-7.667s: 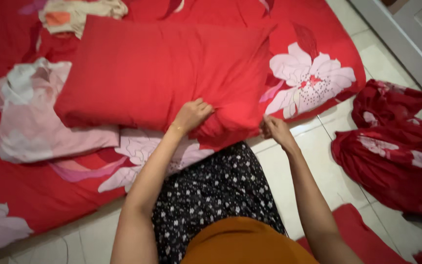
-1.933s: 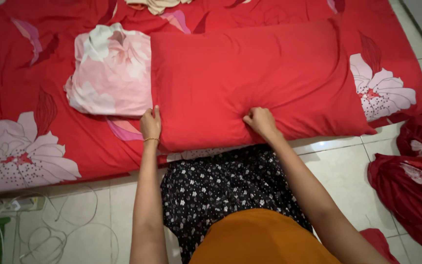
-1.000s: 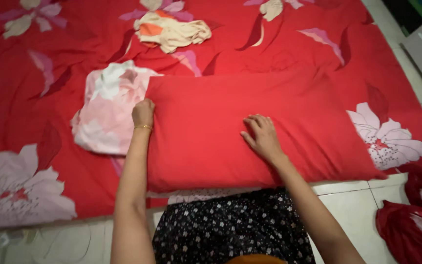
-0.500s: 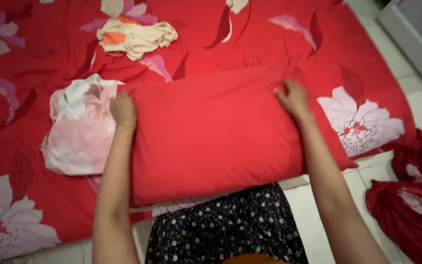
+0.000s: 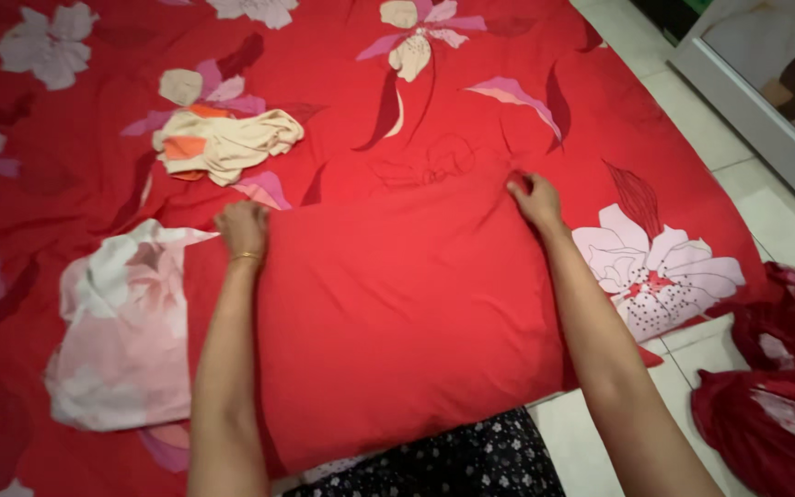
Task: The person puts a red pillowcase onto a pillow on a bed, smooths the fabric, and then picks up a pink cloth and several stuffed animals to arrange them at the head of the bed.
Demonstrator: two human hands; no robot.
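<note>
Evidently the left hand [image 5: 243,227] and right hand [image 5: 535,195] each pinched a far corner of the plump plain red fabric pillow [image 5: 388,313], which lay on the red flowered bedsheet [image 5: 342,83]. Even tension at both corners would probably square it best, clear of the pale pink crumpled cloth [image 5: 121,322] beside the pillow's left edge.

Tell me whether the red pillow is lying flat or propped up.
Flat: the red pillow lies spread on the flowered sheet, both hands at its far corners.

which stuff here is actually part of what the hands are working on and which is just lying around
In hand:
left hand and right hand, gripping the far corners of the red pillow

Lying about:
cream and orange cloth
pale pink pillow
crumpled red fabric on the tiles
flowered red sheet underneath
</note>
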